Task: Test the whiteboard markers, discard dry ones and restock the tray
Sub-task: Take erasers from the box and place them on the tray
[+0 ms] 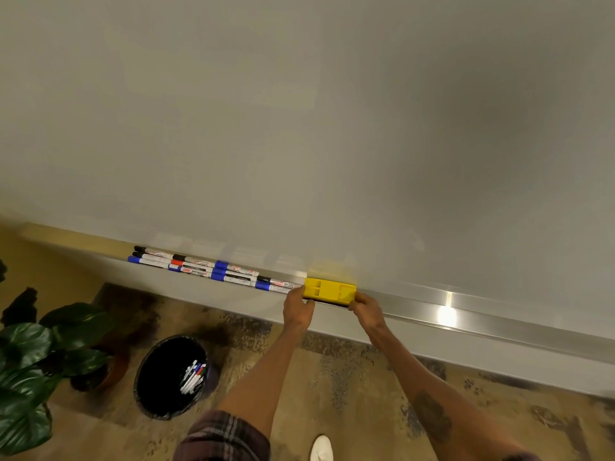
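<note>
Left grip (298, 307): fingers curled on left end of yellow eraser (329, 289), thumb at its lower edge. Right grip (366, 309): bent fingers pinching the right end. Eraser down on the tray (466, 314), lying along it, held between both grips.

Surface, left to right: markers (213, 269) flat on the tray in overlapping rows, with black, red and blue caps. Last blue-capped one just beside the eraser's left end, at the left grip's fingertips. Tray mounted along the bottom of the whiteboard (332, 128), with a glare spot right of the right grip.

Room, left to right: potted plant (30, 361) on the floor at far left. Next, black bin (156, 404) with a bunch of discarded markers (193, 377) inside, against its right wall. Mottled brown floor (349, 377). Plaid sleeve (223, 437) at bottom edge, white shoe (321, 448) just right of it.

Edges: tray front lip sloping down to the right. Short open stretch left of the markers, long open run from right grip to frame edge. Bin below the tray, well apart from it, left of the left forearm.
</note>
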